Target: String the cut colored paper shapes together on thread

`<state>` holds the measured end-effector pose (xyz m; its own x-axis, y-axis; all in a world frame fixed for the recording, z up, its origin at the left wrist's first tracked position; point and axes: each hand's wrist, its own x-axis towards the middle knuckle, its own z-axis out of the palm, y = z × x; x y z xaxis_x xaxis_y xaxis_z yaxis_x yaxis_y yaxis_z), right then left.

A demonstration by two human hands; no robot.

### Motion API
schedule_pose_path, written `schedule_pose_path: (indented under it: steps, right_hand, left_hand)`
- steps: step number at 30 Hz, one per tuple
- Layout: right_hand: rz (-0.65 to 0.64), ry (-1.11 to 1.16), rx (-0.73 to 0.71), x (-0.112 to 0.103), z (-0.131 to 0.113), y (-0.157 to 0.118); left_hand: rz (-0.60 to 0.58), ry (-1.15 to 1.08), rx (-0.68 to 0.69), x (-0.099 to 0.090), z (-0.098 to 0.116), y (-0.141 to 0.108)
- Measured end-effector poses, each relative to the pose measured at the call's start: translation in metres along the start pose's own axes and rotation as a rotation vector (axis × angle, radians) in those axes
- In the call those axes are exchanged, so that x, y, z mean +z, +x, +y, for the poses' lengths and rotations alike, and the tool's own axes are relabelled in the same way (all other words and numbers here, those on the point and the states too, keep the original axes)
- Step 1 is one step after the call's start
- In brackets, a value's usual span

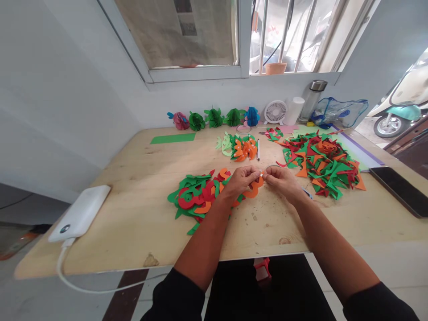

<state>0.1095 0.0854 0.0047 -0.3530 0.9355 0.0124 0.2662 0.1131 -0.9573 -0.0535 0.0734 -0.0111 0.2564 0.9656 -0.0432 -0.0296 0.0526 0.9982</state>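
Note:
My left hand (243, 180) pinches an orange paper cutout (252, 191) with curved edges. My right hand (281, 182) meets it from the other side, thumb and fingertips pressed together at the cutout's end, where a small white bit (261, 175) shows. What exactly lies between the right fingertips is too small to make out. Beside and partly behind my left wrist spreads a heap of green, red and orange paper cutouts (190, 196). Just beyond the hands sits a group of orange cutouts (245, 147) with light green ones (226, 143), next to a pen (258, 150).
Paper scraps (326, 160) pile up at right, near a black phone (401, 189). Along the wall stand honeycomb paper figures (214, 117), a small fan (275, 112) and a bottle (312, 100). A white power bank (80, 213) with a cable lies left. A green strip (173, 138) lies behind.

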Motion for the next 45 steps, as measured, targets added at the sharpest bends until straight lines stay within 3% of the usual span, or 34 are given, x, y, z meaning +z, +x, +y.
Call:
schedule_pose_path:
  steps: [8,29,45]
  right_hand:
    - [-0.001,-0.022,-0.003,0.000,0.000,0.002]
    - [0.013,-0.037,-0.023,0.000,-0.001,0.000]
    - [0.091,-0.235,-0.127,0.002,0.010,0.006]
  left_hand:
    - [0.054,-0.043,-0.027,0.002,0.002,-0.001]
    - [0.032,0.029,0.027,0.000,-0.006,0.003]
    - [0.025,0.076,0.030,0.001,-0.002,0.001]
